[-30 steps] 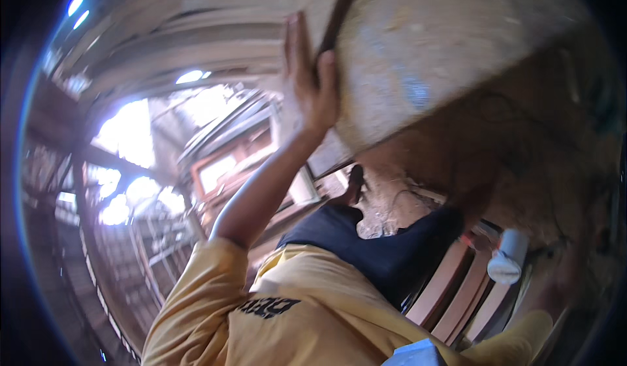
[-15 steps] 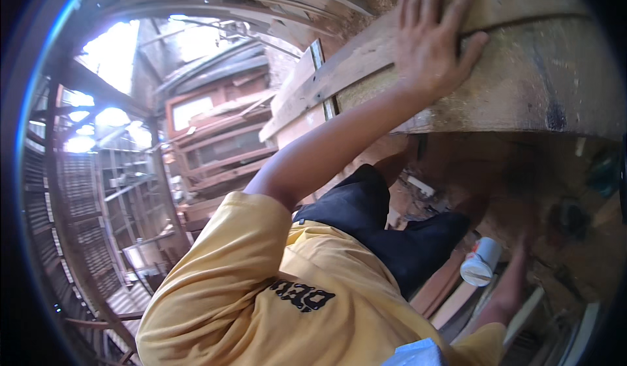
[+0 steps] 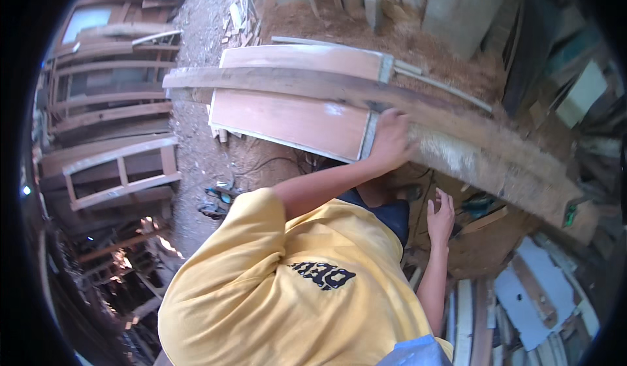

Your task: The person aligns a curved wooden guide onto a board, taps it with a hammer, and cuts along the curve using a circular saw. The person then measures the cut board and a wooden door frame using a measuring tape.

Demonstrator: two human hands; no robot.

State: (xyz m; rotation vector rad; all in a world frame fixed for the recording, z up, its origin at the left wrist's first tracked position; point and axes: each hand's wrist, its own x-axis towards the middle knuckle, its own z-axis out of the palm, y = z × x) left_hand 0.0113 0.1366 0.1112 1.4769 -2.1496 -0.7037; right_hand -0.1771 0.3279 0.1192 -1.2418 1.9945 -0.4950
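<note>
My left hand [image 3: 392,142] reaches across to a worn wooden bench [image 3: 486,170], at its near edge beside the pale end strip of a flat pinkish wood panel [image 3: 290,116]. Blur smears its fingers, so whether they grip anything is unclear. A long wooden plank [image 3: 281,83] lies across the panel and on along the bench, just beyond that hand. Lower and to the right, my right hand [image 3: 441,217] is raised off the bench's near side, fingers apart and holding nothing.
Wooden frames [image 3: 124,170] are stacked at the left. Boards lean along the far side above sawdust [image 3: 353,33]. At the lower right are upright wood strips [image 3: 465,314] and a white sheet [image 3: 522,287]. A green-handled object [image 3: 480,204] sits under the bench.
My view has swung, bringing the whole panel and plank into sight. My left hand has gone from lying spread on the board to its near edge. My right hand has come up from low down.
</note>
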